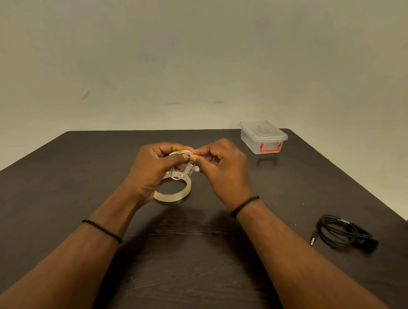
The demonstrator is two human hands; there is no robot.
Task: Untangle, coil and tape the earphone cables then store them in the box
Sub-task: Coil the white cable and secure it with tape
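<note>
Holding the white earphone cable (182,165) bunched above the worktop (202,258), we grip it in our left hand (152,170), fingers curled round the loops, while our right hand (224,165) pinches a strand at its 9 o'clock. The tape roll (174,190) lies directly beneath, nearer our left hand. The closed box (263,138) sits at 2 o'clock, the coiled black cable (344,232) at 4 o'clock.

A single head-worn camera looks forward and down from the near edge of a dark table (202,258), close above the person's forearms. It faces the far edge and the plain wall (195,62) behind it. The wide lens takes in the far right corner and the right edge.
</note>
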